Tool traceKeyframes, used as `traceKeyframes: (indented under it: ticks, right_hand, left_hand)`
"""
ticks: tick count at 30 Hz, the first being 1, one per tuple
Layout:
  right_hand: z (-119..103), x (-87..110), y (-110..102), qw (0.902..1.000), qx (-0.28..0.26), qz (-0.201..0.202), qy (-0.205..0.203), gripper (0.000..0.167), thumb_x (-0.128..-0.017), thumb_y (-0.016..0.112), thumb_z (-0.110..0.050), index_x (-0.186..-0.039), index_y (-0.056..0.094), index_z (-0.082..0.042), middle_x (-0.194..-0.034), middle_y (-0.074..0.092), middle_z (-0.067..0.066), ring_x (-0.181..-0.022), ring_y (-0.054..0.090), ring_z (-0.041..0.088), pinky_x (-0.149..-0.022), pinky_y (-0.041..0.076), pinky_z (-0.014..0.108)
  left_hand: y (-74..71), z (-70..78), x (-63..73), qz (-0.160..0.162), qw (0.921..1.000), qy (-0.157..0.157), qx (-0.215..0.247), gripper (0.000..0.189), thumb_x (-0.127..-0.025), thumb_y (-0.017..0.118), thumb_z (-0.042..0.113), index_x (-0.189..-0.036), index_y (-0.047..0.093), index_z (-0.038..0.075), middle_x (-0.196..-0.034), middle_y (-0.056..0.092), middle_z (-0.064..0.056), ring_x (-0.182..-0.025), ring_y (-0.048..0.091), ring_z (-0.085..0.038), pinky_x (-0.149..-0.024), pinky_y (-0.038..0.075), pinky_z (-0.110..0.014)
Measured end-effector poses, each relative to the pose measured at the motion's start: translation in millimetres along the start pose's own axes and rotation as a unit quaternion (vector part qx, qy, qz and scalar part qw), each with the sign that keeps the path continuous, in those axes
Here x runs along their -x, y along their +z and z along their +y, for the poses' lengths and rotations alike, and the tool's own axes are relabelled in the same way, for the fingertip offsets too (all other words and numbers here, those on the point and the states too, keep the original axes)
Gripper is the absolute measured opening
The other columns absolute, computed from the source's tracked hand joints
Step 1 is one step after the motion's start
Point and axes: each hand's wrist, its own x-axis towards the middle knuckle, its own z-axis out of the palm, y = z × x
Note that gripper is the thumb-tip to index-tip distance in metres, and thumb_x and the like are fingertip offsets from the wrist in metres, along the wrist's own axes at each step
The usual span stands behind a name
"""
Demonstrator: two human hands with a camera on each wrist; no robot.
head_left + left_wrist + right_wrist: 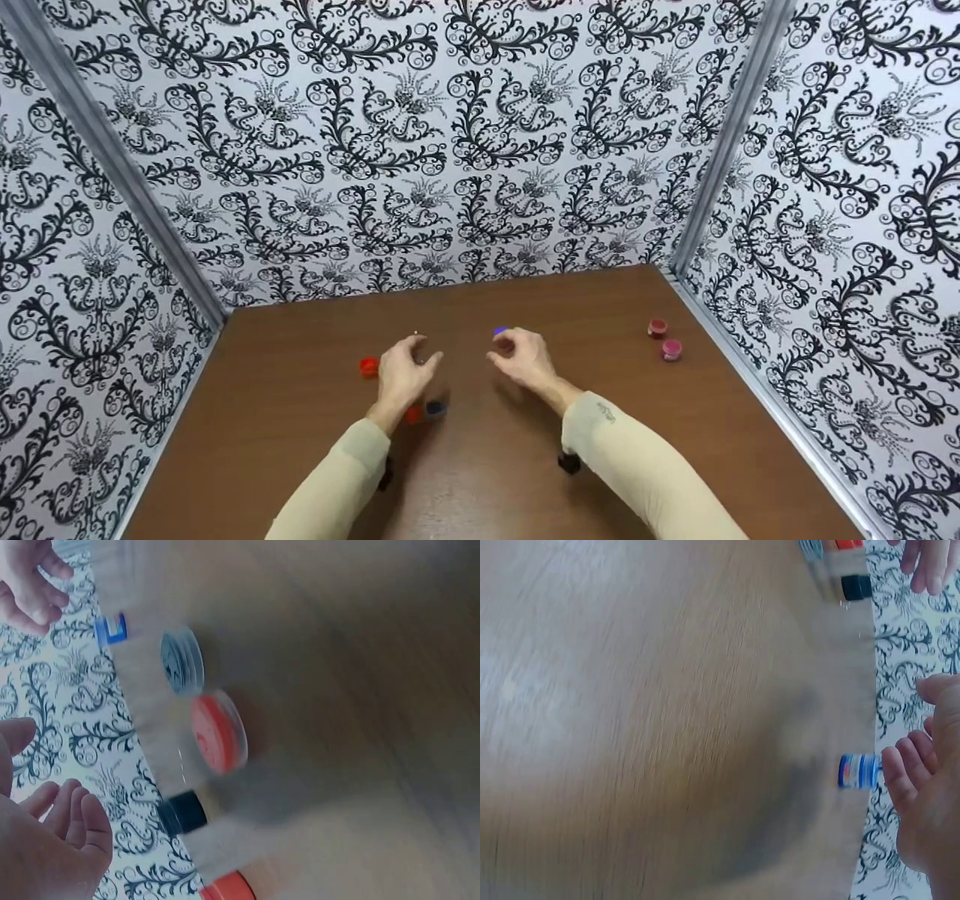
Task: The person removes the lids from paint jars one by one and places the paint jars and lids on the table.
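Note:
My left hand is held above the table with fingers loosely curved and nothing in its grasp. Just left of it is a small red-lidded pot. Under its wrist lie another red pot and a grey-lidded pot, side by side. The left wrist view also has a black-lidded pot near that hand. My right hand hovers empty, its fingers bent loosely, close to a small blue pot, which it partly covers in the head view. The right wrist view has the blue-labelled pot beside the fingertips.
Two small pots, one dark red and one pink, stand at the table's right. Patterned walls enclose the brown table at the back and sides. Dark objects show under both forearms.

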Motion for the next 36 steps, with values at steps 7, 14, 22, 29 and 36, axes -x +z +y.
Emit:
traceKeyframes:
  ticks: [7, 14, 22, 29, 36]
  right_hand:
    - [36, -5.2, 4, 0.9987, -0.019, 0.028, 0.038, 0.026, -0.087, 0.092, -0.02, -0.105, 0.084, -0.003, -0.097, 0.086, 0.011, -0.086, 0.081, 0.027, -0.085, 0.067, 0.048]
    - [36, -1.9, -3, 0.9945, -0.009, 0.018, 0.102, 0.033, -0.09, 0.092, -0.019, -0.115, 0.082, 0.0, -0.109, 0.086, 0.018, -0.1, 0.082, 0.035, -0.096, 0.065, 0.054]
    - [47, -1.4, 4, 0.9901, -0.009, 0.03, 0.137, 0.039, -0.088, 0.094, -0.019, -0.119, 0.081, 0.0, -0.108, 0.085, 0.018, -0.099, 0.08, 0.033, -0.096, 0.065, 0.054]
    - [47, -7.6, 9, 0.9897, -0.018, 0.038, 0.137, 0.045, -0.086, 0.096, -0.023, -0.121, 0.08, 0.0, -0.107, 0.084, 0.018, -0.1, 0.078, 0.034, -0.097, 0.063, 0.054]
    - [46, -14.3, 15, 0.9889, -0.019, 0.044, 0.141, 0.053, -0.085, 0.097, -0.024, -0.126, 0.078, 0.003, -0.109, 0.084, 0.018, -0.102, 0.079, 0.035, -0.098, 0.063, 0.055]
  left_hand:
    - [15.3, 14.4, 9.1, -0.048, 0.9985, 0.011, 0.023, 0.04, -0.096, 0.088, 0.028, -0.129, 0.081, 0.007, -0.116, 0.085, -0.015, -0.104, 0.081, -0.038, -0.096, 0.065, -0.054]
    - [31.2, 24.6, 14.5, -0.06, 0.997, 0.037, 0.031, 0.037, -0.097, 0.088, 0.024, -0.126, 0.081, 0.004, -0.115, 0.085, -0.019, -0.104, 0.082, -0.037, -0.094, 0.066, -0.054]
    - [49.0, 35.9, 22.1, -0.088, 0.9946, 0.045, 0.031, 0.039, -0.096, 0.087, 0.022, -0.127, 0.079, 0.001, -0.114, 0.084, -0.021, -0.102, 0.082, -0.039, -0.092, 0.067, -0.053]
    - [57.3, 42.8, 24.0, -0.107, 0.9929, 0.042, 0.029, 0.04, -0.095, 0.088, 0.022, -0.128, 0.078, 0.001, -0.117, 0.085, -0.021, -0.105, 0.083, -0.038, -0.096, 0.066, -0.055]
    - [63.0, 43.9, 22.3, -0.115, 0.9924, 0.043, 0.002, 0.042, -0.096, 0.088, 0.025, -0.129, 0.077, 0.002, -0.118, 0.084, -0.019, -0.106, 0.082, -0.037, -0.096, 0.066, -0.053]
